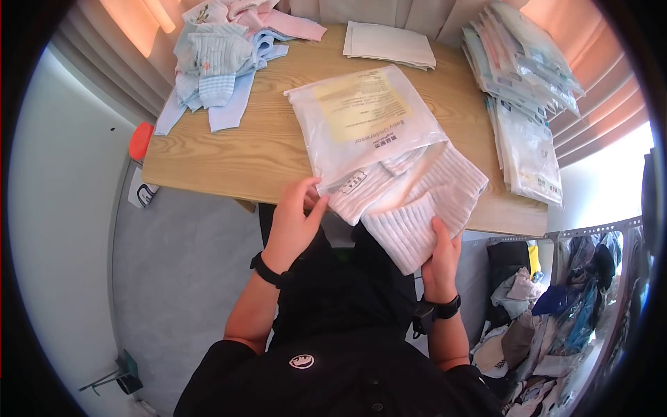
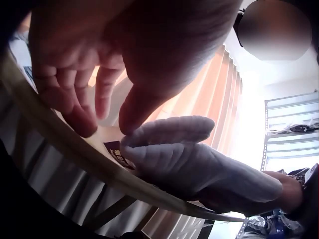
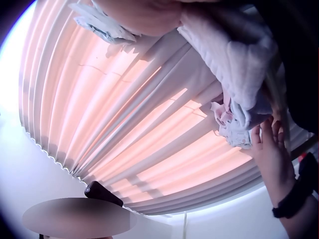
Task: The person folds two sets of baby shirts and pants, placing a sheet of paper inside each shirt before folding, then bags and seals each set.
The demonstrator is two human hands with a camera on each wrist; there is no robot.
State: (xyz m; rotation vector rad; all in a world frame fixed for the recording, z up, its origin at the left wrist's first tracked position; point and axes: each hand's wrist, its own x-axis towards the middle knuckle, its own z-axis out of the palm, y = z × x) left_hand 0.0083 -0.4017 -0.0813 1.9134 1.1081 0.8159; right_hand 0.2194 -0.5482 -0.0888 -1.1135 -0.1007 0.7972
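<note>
Now — left hand (image 1: 294, 226) open, right hand (image 1: 442, 270) grips garment (image 1: 401, 233).

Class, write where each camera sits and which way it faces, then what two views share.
Head: on the head, facing forward and down at the table; left hand and right hand show.
Left wrist: on that wrist, facing past its fingers to the ribbed garment.
Right wrist: on that wrist, facing the curtain; both hands partly show.
Shared: both wrist views show garment and curtain.

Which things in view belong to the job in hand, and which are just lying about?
In use:
- ribbed garment
- printed bag
- right hand
- left hand

Apparently lying about:
- loose pastel clothes
- folded white item
- stacked bagged packs
- heaped clothes
</note>
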